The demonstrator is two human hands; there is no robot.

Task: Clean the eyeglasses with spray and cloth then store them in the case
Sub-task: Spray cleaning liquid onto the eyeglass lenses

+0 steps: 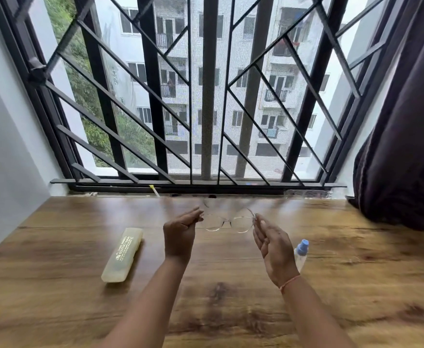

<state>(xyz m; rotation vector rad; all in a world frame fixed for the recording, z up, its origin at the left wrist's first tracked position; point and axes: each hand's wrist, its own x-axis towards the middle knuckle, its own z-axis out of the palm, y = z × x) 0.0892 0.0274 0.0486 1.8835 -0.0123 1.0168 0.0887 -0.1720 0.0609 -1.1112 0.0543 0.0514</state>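
Note:
Thin clear-framed eyeglasses (227,223) hang above the wooden table (80,310), held between both hands. My left hand (179,236) pinches the frame's left end, and my right hand (272,247) pinches the right end at the hinge. The temples point away toward the window and are blurred. A closed pale yellow glasses case (123,254) lies on the table left of my left forearm. A small clear spray bottle (300,253) with a blue cap lies just right of my right hand, partly hidden by it. No cloth is in view.
A barred window (205,96) runs along the table's far edge. A dark curtain (401,146) hangs at the right and bunches on the table's back right corner. A grey wall closes off the left side.

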